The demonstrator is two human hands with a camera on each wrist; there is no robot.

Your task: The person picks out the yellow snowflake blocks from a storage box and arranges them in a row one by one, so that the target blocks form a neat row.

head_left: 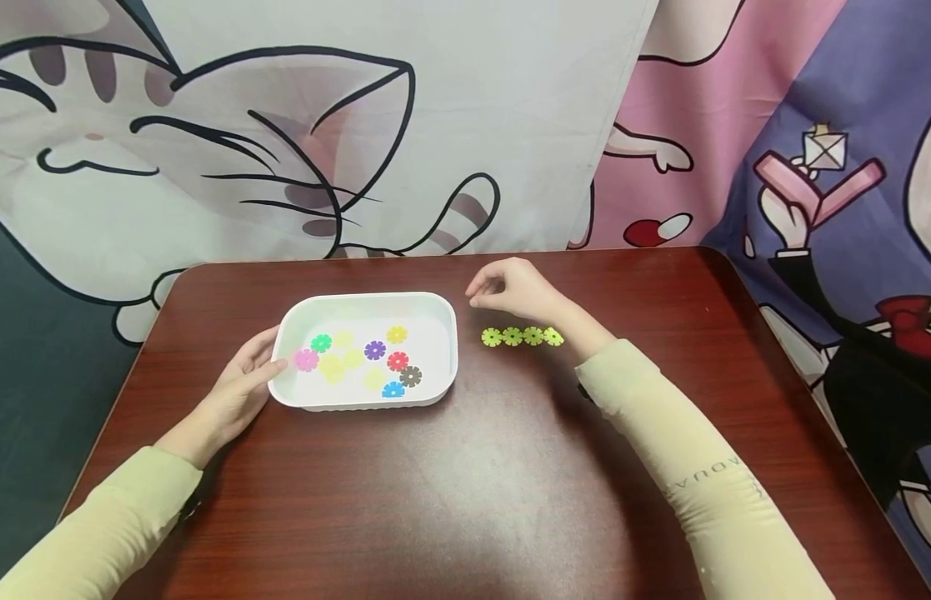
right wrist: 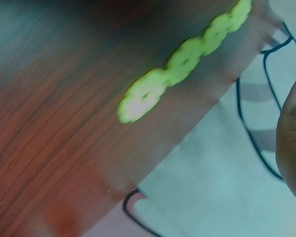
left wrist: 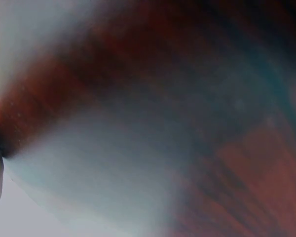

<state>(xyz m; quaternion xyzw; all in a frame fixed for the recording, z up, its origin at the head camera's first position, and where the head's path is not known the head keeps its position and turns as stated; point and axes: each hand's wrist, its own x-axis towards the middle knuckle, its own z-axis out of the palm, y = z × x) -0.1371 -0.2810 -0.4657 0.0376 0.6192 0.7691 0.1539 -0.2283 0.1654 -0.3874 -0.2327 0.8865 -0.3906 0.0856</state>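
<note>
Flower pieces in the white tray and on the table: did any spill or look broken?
Nothing stands out. The four yellow-green flowers form a neat row on the table, and the loose flowers sit inside the white tray. I see no breaks, though some pale yellow flowers are too washed out to check.

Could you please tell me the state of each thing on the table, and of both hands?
White tray: upright, uncovered.
Flower-shaped pieces in the tray: scattered, some touching.
Four yellow-green flower-shaped pieces: lined up in one touching row, outside the tray.
Left hand: gripping the tray's left end.
Right hand: beyond the row, fingers bent, holding nothing visible.
</note>
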